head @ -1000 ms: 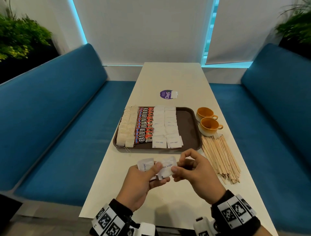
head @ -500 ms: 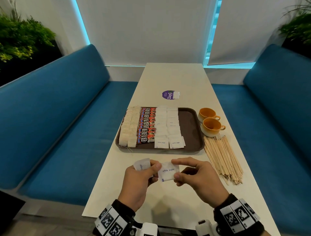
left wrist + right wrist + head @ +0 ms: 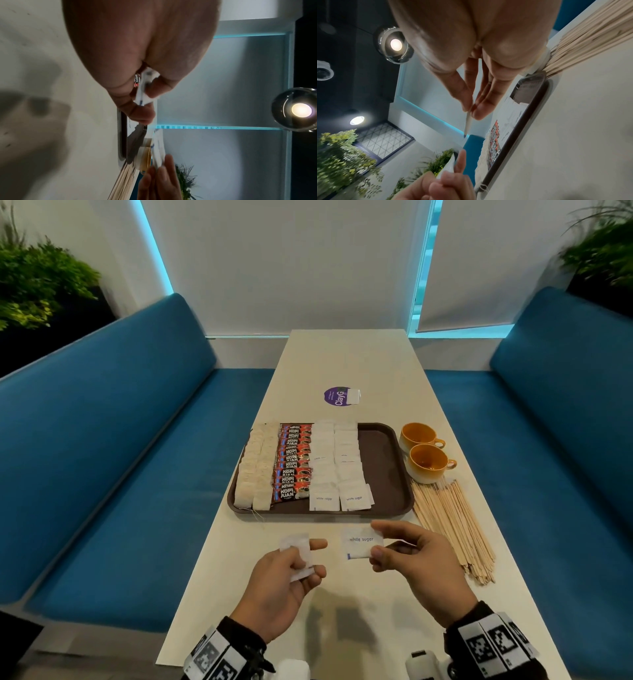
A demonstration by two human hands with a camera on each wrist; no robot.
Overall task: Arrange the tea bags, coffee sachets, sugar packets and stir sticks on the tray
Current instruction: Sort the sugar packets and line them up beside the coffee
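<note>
- Nearest, at about 7 o'clock, the left hand [image 3: 287, 573] grasps a small bunch of white sugar packets [image 3: 297, 556] between thumb and curled fingers, held above the desk [image 3: 359, 631].
- Beside it at about 5 o'clock, the right hand [image 3: 411, 556] pinches a single sugar packet [image 3: 360, 543] by its right edge; the words "white sugar" face up. In the right wrist view this packet shows edge-on between thumb and fingers.
- Compared with the earlier frames, the hands have drawn apart: the single packet, which both hands touched half a second ago, is now in the right hand alone.
- Just beyond the hands, at 12 o'clock, lies a brown tray [image 3: 383, 467]. From 9 o'clock towards 3 o'clock it carries two columns of tea bags [image 3: 258, 470], one column of red coffee sachets [image 3: 293, 463], and two columns of white sugar packets on the tray [image 3: 337, 470]. The strip at the tray's 3 o'clock side is bare.
- At about 2 o'clock, on the desk beside the tray, lies a loose fan of wooden stir sticks [image 3: 452, 525], none yet on the tray.
- Progress, as a judgement: tea and coffee look placed, sugar is nearly finished with a few packets left in the hands, and the stir sticks remain, probably for the bare strip.
- Further off at 1 o'clock stand two orange cups [image 3: 426, 451], touching the far ends of the sticks.
- Beyond the tray at 12 o'clock is a round purple sticker [image 3: 335, 396] on the desk.
</note>
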